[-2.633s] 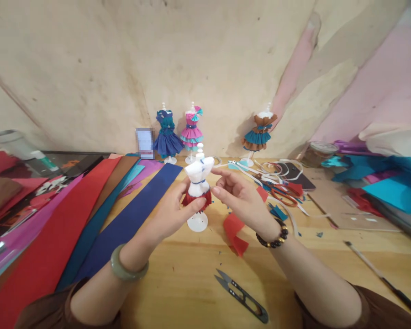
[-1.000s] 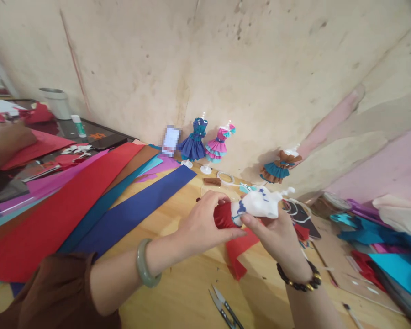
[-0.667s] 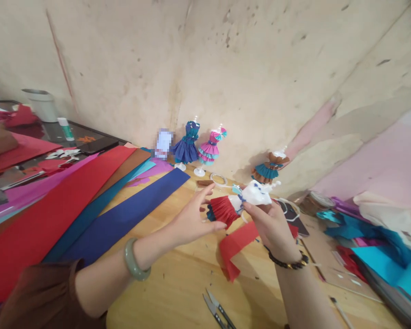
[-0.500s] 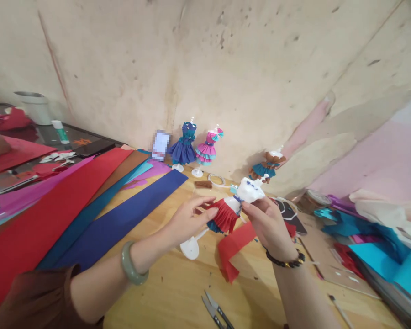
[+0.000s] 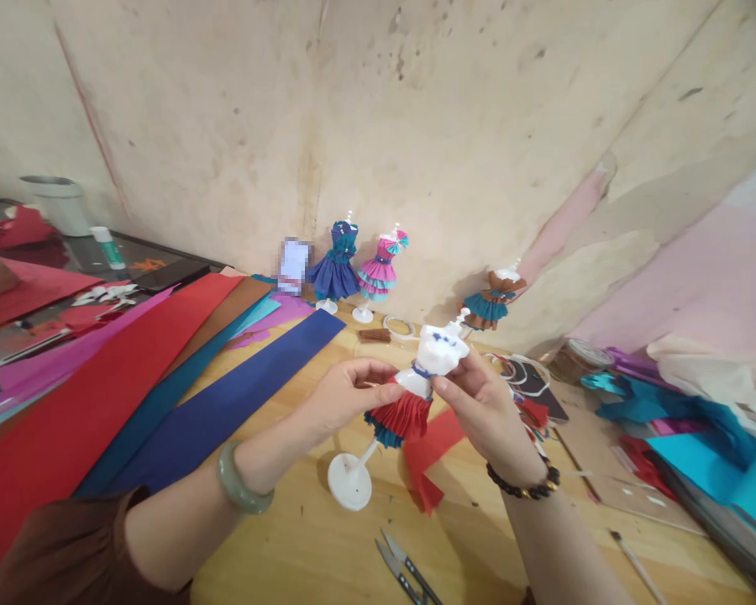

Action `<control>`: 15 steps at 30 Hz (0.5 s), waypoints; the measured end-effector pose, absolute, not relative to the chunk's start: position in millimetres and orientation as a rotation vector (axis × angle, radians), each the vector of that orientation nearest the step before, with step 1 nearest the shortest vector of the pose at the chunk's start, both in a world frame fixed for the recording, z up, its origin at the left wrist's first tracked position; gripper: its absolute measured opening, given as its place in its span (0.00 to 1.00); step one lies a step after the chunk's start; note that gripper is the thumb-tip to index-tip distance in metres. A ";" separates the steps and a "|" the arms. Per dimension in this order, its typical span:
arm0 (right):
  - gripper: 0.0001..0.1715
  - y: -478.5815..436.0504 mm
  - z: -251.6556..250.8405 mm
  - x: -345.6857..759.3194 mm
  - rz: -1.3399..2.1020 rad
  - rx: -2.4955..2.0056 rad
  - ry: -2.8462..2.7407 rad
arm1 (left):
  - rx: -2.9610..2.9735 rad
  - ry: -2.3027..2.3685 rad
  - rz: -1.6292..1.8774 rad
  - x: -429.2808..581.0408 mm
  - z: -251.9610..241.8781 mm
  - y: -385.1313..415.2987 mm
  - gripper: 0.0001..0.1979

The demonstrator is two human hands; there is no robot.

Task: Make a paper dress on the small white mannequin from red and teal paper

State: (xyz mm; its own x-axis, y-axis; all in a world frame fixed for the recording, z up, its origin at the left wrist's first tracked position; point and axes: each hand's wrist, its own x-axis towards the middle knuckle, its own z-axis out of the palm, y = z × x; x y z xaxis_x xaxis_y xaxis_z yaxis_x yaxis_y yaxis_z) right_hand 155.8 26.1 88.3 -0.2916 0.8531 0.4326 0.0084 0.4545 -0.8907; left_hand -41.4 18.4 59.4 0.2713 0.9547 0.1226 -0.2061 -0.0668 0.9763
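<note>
Both my hands hold a small white dress form [image 5: 439, 351] tilted above the table, its round base toward me. It wears a white top, a narrow blue waistband and a pleated red skirt [image 5: 403, 412] with a teal layer beneath. My left hand [image 5: 359, 395] pinches the left side at the top of the skirt between thumb and fingers. At the right, my right hand [image 5: 479, 403] grips the waist, thumb in front and fingers partly hidden behind. A red paper strip [image 5: 432, 458] lies under the form, and thread snips [image 5: 406, 567] lie nearer to me.
Coloured paper strips [image 5: 239, 395] spread across the left. Several dressed forms, including a pink one [image 5: 380, 269], stand by the wall. A glue stick [image 5: 107, 246] and a grey cup [image 5: 56, 206] are at far left. Blue paper [image 5: 706, 458] and a brush [image 5: 636, 563] are at right.
The dress form has shifted slightly left and tilted more upright, and its base shows more fully. My left hand has moved from the skirt's pleats up toward its top edge.
</note>
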 end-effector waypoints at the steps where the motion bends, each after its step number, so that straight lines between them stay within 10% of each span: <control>1: 0.26 25.1 89.3 154.8 0.999 -0.762 -1.665 | 1.297 0.840 1.163 -41.8 60.9 17.9 0.21; 15: 0.25 28.0 88.4 151.5 1.013 -0.743 -1.627 | 1.259 0.791 1.115 -53.1 54.6 23.6 0.23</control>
State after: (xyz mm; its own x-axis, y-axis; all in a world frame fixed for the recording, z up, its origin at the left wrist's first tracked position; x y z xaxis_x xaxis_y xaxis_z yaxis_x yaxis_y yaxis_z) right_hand 151.5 28.0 88.4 -0.2746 0.8557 0.4386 -0.0164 0.4519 -0.8919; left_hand -53.1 23.6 54.6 0.3053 0.9455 0.1135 -0.2049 -0.0512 0.9774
